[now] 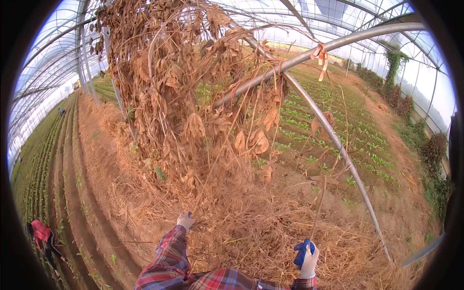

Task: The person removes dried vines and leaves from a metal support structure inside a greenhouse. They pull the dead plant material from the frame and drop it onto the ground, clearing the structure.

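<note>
My right hand (307,256), in a white glove with a blue coated palm, is closed around the lower end of a thin dry stem (320,203) that rises from the fist. To the left, my left hand (186,221) in a matching glove reaches down at the foot of a tall mass of dried climbing vines (174,101). Its fingers are mostly hidden, so I cannot tell whether it grips a stem. Brown, curled leaves hang all over the vines. Dry straw (253,232) covers the ground below and between both hands.
Grey metal pipes (337,141) cross ahead and right, with an orange-pink ribbon (320,58) tied on one. Crop rows (69,174) run along the left, where a person in a red top (41,232) is bent over. Green seedlings (377,159) grow beyond the pipes inside the greenhouse.
</note>
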The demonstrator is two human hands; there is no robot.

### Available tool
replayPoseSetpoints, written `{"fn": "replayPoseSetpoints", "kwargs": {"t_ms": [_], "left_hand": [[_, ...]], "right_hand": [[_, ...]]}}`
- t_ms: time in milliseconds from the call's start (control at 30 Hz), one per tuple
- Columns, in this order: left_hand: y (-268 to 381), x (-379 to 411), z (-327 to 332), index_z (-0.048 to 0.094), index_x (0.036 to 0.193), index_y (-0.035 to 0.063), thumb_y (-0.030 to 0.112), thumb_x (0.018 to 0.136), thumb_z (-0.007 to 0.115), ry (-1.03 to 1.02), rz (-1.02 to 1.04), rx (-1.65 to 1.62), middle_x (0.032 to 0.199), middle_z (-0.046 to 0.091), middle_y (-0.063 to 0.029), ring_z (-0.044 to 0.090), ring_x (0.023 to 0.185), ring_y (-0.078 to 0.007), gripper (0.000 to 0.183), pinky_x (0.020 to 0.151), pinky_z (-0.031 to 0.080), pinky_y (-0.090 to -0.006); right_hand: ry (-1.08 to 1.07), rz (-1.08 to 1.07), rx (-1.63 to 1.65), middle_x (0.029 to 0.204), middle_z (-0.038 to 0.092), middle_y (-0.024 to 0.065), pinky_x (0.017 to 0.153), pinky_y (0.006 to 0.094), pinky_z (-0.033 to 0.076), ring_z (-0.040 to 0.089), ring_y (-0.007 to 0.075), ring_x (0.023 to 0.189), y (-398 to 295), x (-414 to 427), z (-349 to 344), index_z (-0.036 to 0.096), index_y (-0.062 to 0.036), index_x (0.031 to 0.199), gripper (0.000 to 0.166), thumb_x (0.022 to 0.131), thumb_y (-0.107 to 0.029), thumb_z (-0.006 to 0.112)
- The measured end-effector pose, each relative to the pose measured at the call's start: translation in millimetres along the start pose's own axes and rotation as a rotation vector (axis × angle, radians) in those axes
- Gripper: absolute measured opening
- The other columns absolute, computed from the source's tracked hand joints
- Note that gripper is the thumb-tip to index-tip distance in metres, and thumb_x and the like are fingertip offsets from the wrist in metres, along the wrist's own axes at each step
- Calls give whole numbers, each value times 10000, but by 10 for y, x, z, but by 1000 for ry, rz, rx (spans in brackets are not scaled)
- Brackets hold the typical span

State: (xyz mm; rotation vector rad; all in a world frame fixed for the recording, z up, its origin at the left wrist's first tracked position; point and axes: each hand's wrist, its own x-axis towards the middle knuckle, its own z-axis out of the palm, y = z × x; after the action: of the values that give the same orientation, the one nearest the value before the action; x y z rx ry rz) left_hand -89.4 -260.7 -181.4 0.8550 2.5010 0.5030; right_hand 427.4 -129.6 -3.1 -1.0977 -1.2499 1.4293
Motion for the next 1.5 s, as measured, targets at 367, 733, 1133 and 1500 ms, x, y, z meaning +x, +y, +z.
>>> {"fn": "replayPoseSetpoints", "kwargs": {"t_ms": [367,733,1133,1500], "left_hand": [[2397,-2039,-1900,563,1238,25,511,797,685,274,782,274,1213,597,-186,613,1054,-361,668,887,505,-413],[2093,-2177,-2030,638,1111,59,334,844,660,130,608,181,1025,661,-153,632,936,-349,383,825,506,-402],[2050,-1232,-2528,608,1119,3,406,986,483,-229,1247,-1807,1109,646,-152,637,912,-212,442,769,544,-313],[1992,-1605,-2299,523,1269,-32,451,946,525,-382,783,-996,1145,637,-136,639,991,-209,581,832,532,-324]], "right_hand": [[-297,95,112,497,387,-52,365,221,292,351,42,366,-673,-23,755,615,84,1067,328,959,-219,550],[-782,-84,-213,610,471,-48,451,216,312,390,31,493,6,-161,1542,634,1,1083,354,980,-293,467],[-813,346,-1601,1202,630,173,889,439,501,607,331,1114,2088,174,553,645,-77,1159,512,939,-486,429],[-195,626,-1694,1184,662,94,868,401,529,637,251,1101,1847,1535,-817,688,-125,1143,373,930,-354,487]]}}
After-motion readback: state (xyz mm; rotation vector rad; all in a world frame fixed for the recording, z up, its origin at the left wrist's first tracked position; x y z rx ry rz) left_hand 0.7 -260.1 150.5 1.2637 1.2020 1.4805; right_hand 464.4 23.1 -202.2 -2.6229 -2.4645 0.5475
